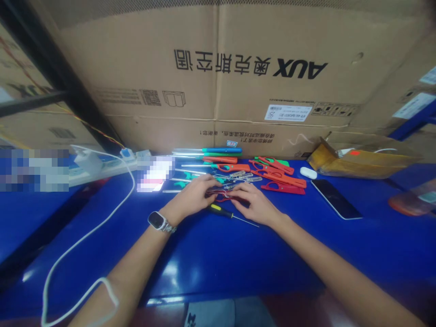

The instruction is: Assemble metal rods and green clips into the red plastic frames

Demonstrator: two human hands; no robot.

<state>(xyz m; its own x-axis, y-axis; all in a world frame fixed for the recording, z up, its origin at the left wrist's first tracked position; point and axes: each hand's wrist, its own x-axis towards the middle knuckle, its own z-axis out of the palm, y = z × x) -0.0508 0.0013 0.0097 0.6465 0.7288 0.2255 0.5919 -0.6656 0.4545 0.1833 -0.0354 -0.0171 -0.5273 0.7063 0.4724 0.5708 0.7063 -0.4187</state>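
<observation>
My left hand (194, 195) and my right hand (254, 202) meet over a red-handled tool (223, 196) on the blue table (238, 259). Both hands have their fingers curled onto it. A smartwatch (157, 221) sits on my left wrist. A small screwdriver with a black and yellow handle (221, 211) lies just under my hands, its thin shaft pointing right. Behind my hands lie several orange plastic handle pieces (279, 175) and clear-handled small screwdrivers (243, 176).
Long screwdrivers with blue, green and orange handles (218, 154) lie by a big cardboard box (218, 72). A phone (335, 198) and white earbud case (308, 172) sit right, beside a yellow padded envelope (361, 161). A white cable (88, 236) runs left from a power strip (112, 165).
</observation>
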